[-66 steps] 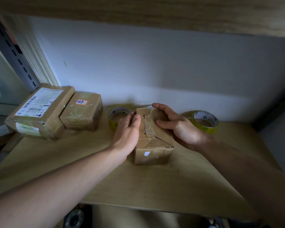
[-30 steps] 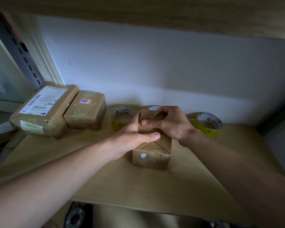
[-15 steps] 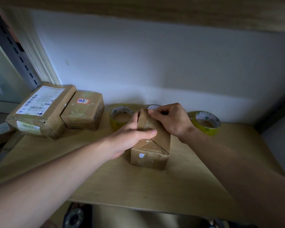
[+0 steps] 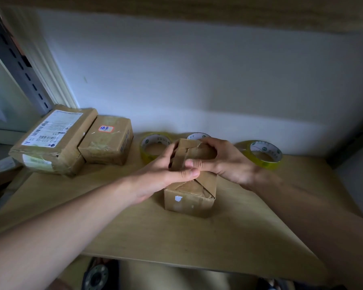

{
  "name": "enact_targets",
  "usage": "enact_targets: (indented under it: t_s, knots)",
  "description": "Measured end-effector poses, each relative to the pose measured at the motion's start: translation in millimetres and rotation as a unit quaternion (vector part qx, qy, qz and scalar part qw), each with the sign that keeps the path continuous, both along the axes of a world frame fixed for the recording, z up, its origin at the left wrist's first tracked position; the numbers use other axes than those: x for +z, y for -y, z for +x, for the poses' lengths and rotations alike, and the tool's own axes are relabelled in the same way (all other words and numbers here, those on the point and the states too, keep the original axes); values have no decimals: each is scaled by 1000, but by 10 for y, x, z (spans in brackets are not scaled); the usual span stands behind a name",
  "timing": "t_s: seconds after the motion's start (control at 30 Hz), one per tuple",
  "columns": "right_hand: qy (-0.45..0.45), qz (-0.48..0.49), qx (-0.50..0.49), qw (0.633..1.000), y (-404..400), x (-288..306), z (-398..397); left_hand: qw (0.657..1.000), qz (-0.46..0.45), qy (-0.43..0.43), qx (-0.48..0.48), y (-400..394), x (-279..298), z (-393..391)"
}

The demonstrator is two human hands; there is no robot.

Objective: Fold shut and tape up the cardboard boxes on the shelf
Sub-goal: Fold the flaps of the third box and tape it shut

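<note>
Cardboard box (image 4: 189,197) flaps gripped by left hand (image 4: 166,172), right hand (image 4: 224,162).

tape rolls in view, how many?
3, along the back wall: one left of the hands, one mostly hidden behind the held box, one right. More may be hidden.

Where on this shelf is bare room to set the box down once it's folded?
Bare shelf board runs along the front edge, before the small cardboard box that the left hand and right hand hold. The back is crowded: labelled parcel, brown box, tape rolls.
</note>
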State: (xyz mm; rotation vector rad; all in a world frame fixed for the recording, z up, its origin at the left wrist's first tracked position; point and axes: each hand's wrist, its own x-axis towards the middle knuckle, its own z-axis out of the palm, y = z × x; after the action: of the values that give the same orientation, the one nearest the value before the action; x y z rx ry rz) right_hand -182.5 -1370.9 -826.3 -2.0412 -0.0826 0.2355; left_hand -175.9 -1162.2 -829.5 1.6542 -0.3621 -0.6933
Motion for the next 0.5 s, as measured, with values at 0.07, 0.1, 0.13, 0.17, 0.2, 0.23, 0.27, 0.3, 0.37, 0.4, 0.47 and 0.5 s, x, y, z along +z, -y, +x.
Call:
enact_targets:
  t_s: [0.07, 0.1, 0.13, 0.17, 0.2, 0.23, 0.27, 0.3, 0.37, 0.4, 0.47, 0.5]
  knots:
    - [5, 4, -13, 1000, -26, 2, 25, 1000, 3, 6, 5, 3, -24, -16]
    - [12, -2, -19, 1000, -43, 10, 36, 1000, 1, 4, 9, -3, -50, -7]
    - [20, -10, -24, 999, -58, 16, 42, 1000, -2, 1, 11, -7, -66, 0]
    - [26, -15, -29, 999, -72, 20, 43, 1000, -2, 1, 13, -10, -84, 12]
    - [30, -16, -35, 999, -84, 22, 44, 1000, -1, 2, 14, -8, -92, 17]
    - [32, -15, -42, 998, -91, 22, 49, 1000, 1, 3, 15, -4, -97, 22]
    - [32, -12, -49, 998, -96, 25, 53, 1000, 2, 3, 16, 5, -100, 22]
    - [30, -8, -55, 998, -99, 20, 61, 1000, 4, 3, 18, 6, -100, 23]
    - [25, -4, -69, 997, -104, 8, 83, 1000, 4, 1, 19, 3, -97, 24]
    - [24, -5, -79, 997, -112, -1, 95, 1000, 5, -2, 20, -1, -88, 22]
    - [23, -8, -99, 995, -125, -22, 120, 1000, 5, -6, 19, -1, -70, 8]
    - [27, -13, -108, 994, -130, -23, 129, 1000, 5, -8, 19, 6, -65, 3]
